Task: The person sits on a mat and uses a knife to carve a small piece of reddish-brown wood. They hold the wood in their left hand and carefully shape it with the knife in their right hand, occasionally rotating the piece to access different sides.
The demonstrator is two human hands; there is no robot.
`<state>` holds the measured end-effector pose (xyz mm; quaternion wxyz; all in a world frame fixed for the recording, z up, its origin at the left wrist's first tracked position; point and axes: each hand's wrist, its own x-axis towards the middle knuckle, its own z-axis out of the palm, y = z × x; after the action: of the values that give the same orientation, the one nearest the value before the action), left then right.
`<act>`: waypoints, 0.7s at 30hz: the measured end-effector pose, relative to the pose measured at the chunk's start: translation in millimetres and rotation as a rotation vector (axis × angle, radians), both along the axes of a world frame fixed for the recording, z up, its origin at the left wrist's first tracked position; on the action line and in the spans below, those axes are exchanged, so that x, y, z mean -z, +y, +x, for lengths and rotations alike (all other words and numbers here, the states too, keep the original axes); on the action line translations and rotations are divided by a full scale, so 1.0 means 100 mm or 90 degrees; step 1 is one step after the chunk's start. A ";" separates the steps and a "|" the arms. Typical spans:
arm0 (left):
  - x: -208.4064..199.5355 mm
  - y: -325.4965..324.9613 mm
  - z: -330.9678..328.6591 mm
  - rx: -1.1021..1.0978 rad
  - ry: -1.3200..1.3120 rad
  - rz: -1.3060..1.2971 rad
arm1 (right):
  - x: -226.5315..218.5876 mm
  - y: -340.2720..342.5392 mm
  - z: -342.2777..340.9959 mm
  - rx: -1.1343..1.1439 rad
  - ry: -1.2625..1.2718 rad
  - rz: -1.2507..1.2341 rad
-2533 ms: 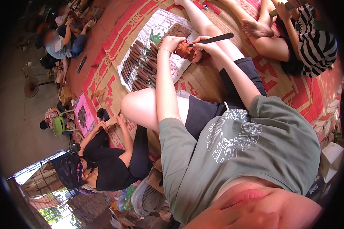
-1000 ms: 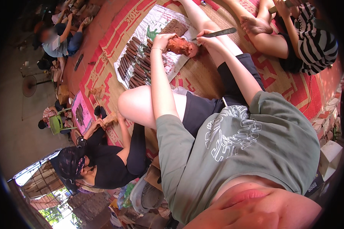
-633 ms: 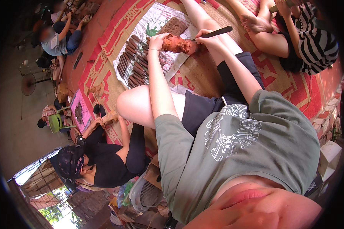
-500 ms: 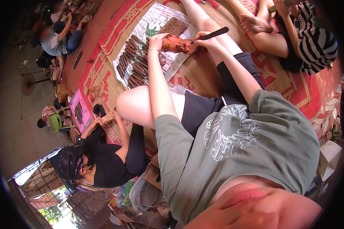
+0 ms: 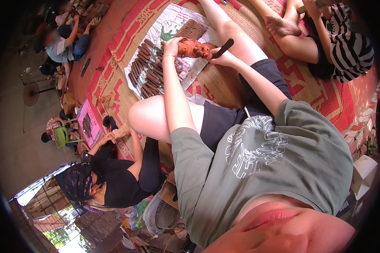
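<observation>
A reddish-brown carved wooden figure (image 5: 191, 48) is held out over my lap. Around its left end my left hand (image 5: 172, 44) is closed. At the other end my right hand (image 5: 223, 59) grips a carving tool (image 5: 224, 47) by its dark handle, which slants up and to the right. The tool's tip is hidden at the figure, so I cannot tell whether it touches the wood. Beside my left hand, several carving tools (image 5: 144, 63) with brown handles lie in rows on a white printed sheet (image 5: 172, 16). A flat brown carved block (image 5: 191, 29) rests beyond the figure.
A red and tan woven mat (image 5: 217, 86) spreads beneath everything. To my left a person in black (image 5: 124, 183) works on a pale wood piece (image 5: 121, 131). A person in stripes (image 5: 350, 50) sits at the right. A fan (image 5: 166, 216) stands behind the person in black.
My right hand has turned and shifted slightly, so the tool's handle slants more steeply and looks shorter. The figure has tilted a little in my left hand.
</observation>
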<state>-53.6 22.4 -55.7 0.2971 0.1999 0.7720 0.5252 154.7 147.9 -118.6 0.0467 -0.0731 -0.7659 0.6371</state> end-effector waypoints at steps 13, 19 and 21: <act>-0.08 0.04 0.06 0.004 -0.021 0.018 | -0.01 -0.42 -0.02 -0.090 0.069 0.100; -0.06 0.05 0.06 0.004 -0.022 0.008 | 0.01 -0.44 0.03 -0.099 0.071 0.175; -0.02 0.04 0.02 0.022 0.002 0.018 | 0.10 -0.44 0.02 -0.066 0.062 0.149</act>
<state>-51.4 26.0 -53.5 0.3021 0.2179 0.7612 0.5309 156.5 104.3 -128.7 0.0593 0.0033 -0.8343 0.5480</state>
